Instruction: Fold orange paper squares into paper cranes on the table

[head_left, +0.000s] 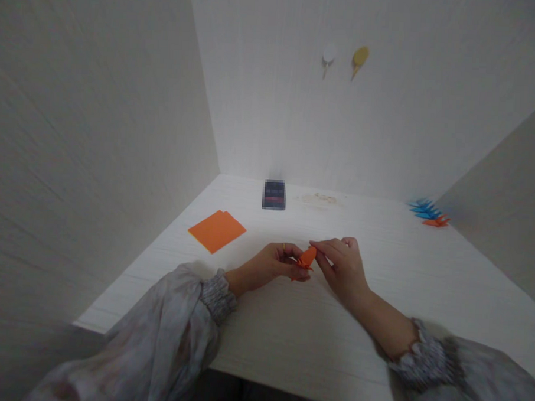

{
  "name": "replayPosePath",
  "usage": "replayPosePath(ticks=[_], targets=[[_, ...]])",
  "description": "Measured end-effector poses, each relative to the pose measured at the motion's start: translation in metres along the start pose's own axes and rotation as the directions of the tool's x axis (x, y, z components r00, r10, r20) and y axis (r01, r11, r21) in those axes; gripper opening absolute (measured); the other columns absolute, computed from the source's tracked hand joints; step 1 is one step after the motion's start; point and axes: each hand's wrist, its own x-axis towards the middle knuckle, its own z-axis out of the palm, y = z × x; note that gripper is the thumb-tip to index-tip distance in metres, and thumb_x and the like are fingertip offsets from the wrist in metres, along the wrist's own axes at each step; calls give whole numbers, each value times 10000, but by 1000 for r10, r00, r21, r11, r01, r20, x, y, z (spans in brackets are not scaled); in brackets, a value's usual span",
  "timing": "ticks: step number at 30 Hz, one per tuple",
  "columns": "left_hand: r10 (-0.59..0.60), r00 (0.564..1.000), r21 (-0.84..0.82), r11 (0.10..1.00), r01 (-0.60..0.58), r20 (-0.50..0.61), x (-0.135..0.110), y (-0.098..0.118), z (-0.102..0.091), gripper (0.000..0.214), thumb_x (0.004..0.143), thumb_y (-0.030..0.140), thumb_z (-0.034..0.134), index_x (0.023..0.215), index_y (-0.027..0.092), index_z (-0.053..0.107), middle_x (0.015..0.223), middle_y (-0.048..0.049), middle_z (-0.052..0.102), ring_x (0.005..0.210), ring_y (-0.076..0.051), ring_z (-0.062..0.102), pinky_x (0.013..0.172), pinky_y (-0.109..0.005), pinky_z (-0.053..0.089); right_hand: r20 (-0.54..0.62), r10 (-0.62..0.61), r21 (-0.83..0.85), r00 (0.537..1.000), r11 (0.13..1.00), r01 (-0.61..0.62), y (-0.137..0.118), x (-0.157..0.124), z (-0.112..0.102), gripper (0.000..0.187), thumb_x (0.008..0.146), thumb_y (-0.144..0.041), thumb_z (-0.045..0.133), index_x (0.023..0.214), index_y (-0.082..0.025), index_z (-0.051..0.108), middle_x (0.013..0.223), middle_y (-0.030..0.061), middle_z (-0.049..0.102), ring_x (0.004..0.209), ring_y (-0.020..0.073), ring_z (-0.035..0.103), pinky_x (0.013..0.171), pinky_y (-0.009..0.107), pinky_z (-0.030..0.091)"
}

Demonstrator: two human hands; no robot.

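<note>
Hands [311,263] pinching folded orange paper [306,258], white table [288,331]

A pale wood-grain table [288,343] carries orange paper sheets [217,230] at ten o'clock, a dark small box [274,195] at twelve, and folded paper figures [429,211] at two.

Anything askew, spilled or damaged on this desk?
Nothing stands out. Both hands, left hand and right hand, pinch a small folded orange paper piece over the white wooden table. The flat orange paper sheets lie slightly fanned; the blue and orange folded paper figures sit grouped far right.
</note>
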Motion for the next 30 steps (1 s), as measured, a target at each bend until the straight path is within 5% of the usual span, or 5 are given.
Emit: replayPosePath(ticks=[11, 16, 22, 30], targets=[[38, 999, 10, 999, -37, -12, 1, -1, -1, 285, 557, 197, 720, 790, 131, 570, 693, 4, 612, 625, -96, 576, 621, -239, 403, 64, 97, 30, 993, 995, -99, -2, 2, 2, 194, 817, -214, 464, 948, -185, 604, 822, 47, 662, 715, 173, 564, 676, 327, 295], [187, 969, 18, 982, -186, -162, 4, 2, -3, 228, 591, 184, 697, 782, 131, 586, 713, 2, 606, 669, -92, 557, 634, -220, 388, 125, 239, 174, 963, 950, -258, -4, 3, 3, 174, 796, -275, 495, 880, -186, 619, 821, 55, 664, 715, 177, 576, 701, 329, 349], [228, 942, -20, 970, -240, -246, 7, -1, -5, 246, 600, 202, 692, 816, 142, 592, 737, 8, 598, 663, -81, 536, 672, -230, 398, 472, 316, 464, 823, 705, -537, -24, 6, 3, 178, 765, -311, 505, 825, -200, 632, 752, 17, 637, 676, 156, 550, 586, 260, 389], [175, 965, -27, 983, -184, -194, 6, 1, -2, 243, 648, 271, 657, 834, 127, 598, 774, -18, 602, 700, -102, 552, 730, -271, 418, 529, 428, 593, 733, 431, -680, -21, 3, 10, 155, 699, -325, 571, 720, -189, 643, 708, 12, 638, 678, 153, 552, 655, 277, 399]])
